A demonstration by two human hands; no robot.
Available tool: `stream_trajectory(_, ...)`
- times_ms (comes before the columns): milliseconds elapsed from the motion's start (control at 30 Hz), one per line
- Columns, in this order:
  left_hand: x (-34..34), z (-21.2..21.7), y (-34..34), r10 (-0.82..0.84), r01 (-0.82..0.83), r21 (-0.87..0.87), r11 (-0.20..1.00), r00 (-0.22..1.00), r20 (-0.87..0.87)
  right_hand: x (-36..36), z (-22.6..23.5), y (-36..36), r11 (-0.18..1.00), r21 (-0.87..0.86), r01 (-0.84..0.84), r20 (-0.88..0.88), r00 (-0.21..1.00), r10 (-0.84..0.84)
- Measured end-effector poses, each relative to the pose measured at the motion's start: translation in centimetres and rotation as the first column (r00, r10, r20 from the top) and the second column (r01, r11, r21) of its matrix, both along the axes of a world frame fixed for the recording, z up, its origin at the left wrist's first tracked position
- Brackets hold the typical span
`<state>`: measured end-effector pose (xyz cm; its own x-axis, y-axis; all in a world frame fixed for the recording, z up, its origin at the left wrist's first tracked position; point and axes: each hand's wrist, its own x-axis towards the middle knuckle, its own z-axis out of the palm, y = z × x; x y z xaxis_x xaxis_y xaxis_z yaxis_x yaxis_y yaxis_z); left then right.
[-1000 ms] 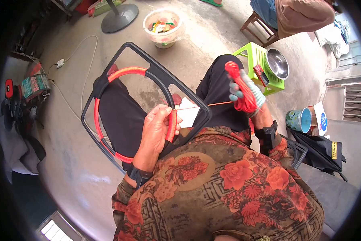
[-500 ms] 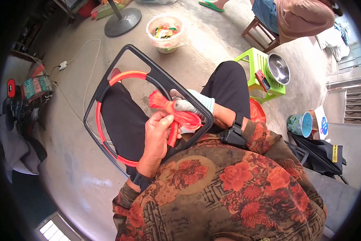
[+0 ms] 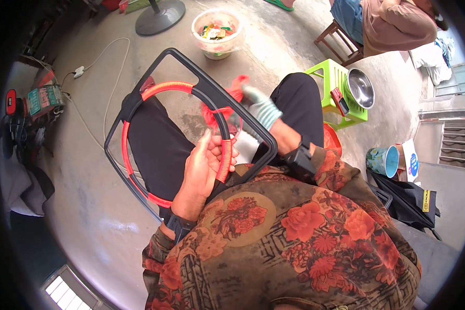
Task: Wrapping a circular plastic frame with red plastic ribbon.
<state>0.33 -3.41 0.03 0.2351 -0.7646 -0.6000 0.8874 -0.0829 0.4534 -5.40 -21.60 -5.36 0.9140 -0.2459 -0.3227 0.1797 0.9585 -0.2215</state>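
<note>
A black frame (image 3: 214,92) with a round ring inside lies tilted across my lap. Orange-red cord is wound tightly around several stretches of the ring, one of them a wrapped section (image 3: 225,159) beside my left fingers. My bare left hand (image 3: 205,160) is closed around the ring there, thumb on top and fingertips showing past the cord. Beyond the frame's right bar, my right hand (image 3: 263,107), in a pale striped glove, is closed on a bundle of red cord (image 3: 236,88). Motion blurs both glove and bundle. More loose red cord hangs inside the frame, near the ring.
A white bucket (image 3: 217,26) with colourful scraps stands ahead, near a round black stand base (image 3: 160,16). To the right, a green stool (image 3: 328,77) bears a metal bowl (image 3: 360,88) and a red device (image 3: 339,102). Another person sits at far right. A white cable (image 3: 119,77) crosses the floor.
My right hand has moved away from my left, outward past the frame's bar, carrying the red cord bundle. The left hand still grips the ring. The view has shifted slightly.
</note>
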Motion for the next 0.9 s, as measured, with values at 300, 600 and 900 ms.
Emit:
stream_trajectory(300, 0.0, 0.3, -0.2, -0.061, 0.061, 0.01, 0.998, 0.996, 0.058, -9.3, 4.6, -3.3, 0.993, -0.115, -0.021, -0.033, 0.999, 0.017)
stream_trajectory(600, -0.5, 0.7, -0.3, 0.058, -0.058, -0.007, 0.998, 0.98, 0.188, -12.8, 6.0, -1.1, 0.94, -0.248, 0.236, -0.113, 0.956, -0.269)
stream_trajectory(900, -1.1, 0.6, 0.0, 0.074, -0.051, -0.099, 0.994, 0.965, 0.253, -12.3, 1.4, -7.4, 0.795, -0.305, 0.524, -0.248, 0.762, -0.598)
